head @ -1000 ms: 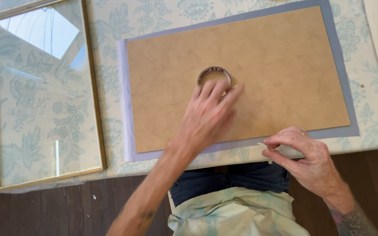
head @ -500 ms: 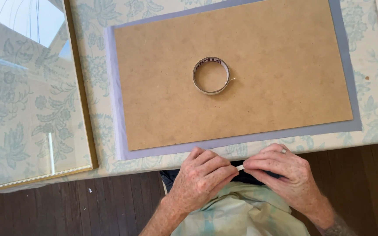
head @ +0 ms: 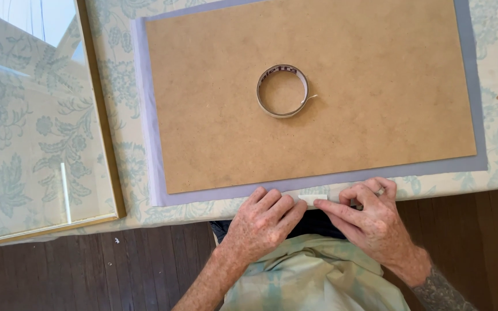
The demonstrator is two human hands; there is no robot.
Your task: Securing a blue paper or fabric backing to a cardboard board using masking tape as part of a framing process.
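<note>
Fingers (head: 280,204) of left hand (head: 260,227) curled and pressed down at near table edge, tips pinching left end of small white strip of tape (head: 312,199); fingers (head: 350,207) of right hand (head: 370,222) likewise bent, pinching right end of same strip. Strip held flat between both hands, just touching near border of lilac sheet (head: 151,173) where it meets floral tablecloth (head: 116,86).

Far left: gold-framed glass pane (head: 102,126) lying flat, apart from sheet. Centre: brown backing board (head: 376,103) lying on lilac sheet, sheet showing as narrow border on left, near and right sides. Roll of tape (head: 282,91) resting on board, loose end sticking out to right, well apart from hands.

Judging by layout: board placed on sheet, one short piece cut and being applied at near edge. No other tape visible along borders; frame not yet joined with board.
</note>
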